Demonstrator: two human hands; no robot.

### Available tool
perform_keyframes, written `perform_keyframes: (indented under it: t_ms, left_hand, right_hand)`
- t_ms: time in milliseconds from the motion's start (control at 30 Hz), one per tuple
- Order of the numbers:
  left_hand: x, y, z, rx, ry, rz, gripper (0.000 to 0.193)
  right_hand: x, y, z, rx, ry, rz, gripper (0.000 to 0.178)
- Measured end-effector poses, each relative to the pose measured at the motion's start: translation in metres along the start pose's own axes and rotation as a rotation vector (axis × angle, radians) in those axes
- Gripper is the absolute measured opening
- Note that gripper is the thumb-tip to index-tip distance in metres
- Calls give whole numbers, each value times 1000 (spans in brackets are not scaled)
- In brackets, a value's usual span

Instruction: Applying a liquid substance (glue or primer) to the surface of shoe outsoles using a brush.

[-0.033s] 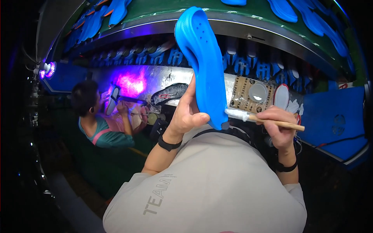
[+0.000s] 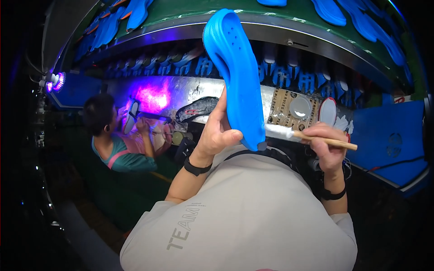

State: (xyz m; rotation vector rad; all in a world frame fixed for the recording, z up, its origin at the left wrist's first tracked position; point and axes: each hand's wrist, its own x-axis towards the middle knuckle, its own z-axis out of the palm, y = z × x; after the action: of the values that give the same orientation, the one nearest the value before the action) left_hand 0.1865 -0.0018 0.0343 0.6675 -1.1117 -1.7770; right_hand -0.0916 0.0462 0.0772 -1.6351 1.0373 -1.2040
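Note:
My left hand (image 2: 216, 131) is closed around a bright blue shoe sole (image 2: 244, 90), its thumb laid against the sole's lower left edge. The sole stands nearly upright in front of my chest, with several small holes in its top end. Between the fingers of my right hand (image 2: 326, 147) is the wooden handle of a brush (image 2: 332, 142). White bristles point left and meet the sole's lower right edge, or come very close to it.
Beyond my hands runs a metal bench (image 2: 217, 83) with a brown card and a round dish (image 2: 299, 107), plus a red-and-white sole (image 2: 327, 112). More blue soles (image 2: 330, 12) lie on the green belt (image 2: 289, 14). A co-worker (image 2: 115, 131) sits at left, holding a shoe piece.
The brush has shifted slightly to the right along with my right hand. The blue sole and my left hand have barely moved.

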Motion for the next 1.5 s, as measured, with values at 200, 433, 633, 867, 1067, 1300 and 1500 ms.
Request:
perform_keyframes:
  t_ms: [200, 433, 633, 867, 1067, 1300, 1500]
  left_hand:
    - [-5, -1, -12, -217, -2, -110, 102]
    - [-3, -1, -40, -522, -190, -380, 97]
    - [140, 110, -87, -708, -354, 70, 90]
    - [189, 156, -195, 1288, 951, 383, 41]
    - [193, 186, -327, 1741, 1226, -449, 65]
    - [149, 204, -390, 982, 1114, -133, 25]
    - [111, 165, -287, 751, 932, 613, 28]
  right_hand:
    - [-16, 27, -4, 281, 300, 180, 29]
    - [-52, 63, -11, 177, 594, 327, 31]
    - [-48, 57, -2, 161, 618, 316, 30]
    - [-52, 66, 2, -7, 622, 320, 24]
    - [-67, 116, -12, -8, 664, 527, 21]
    - [-63, 196, -40, -73, 619, 653, 20]
    - [-61, 239, -49, -184, 584, 706, 24]
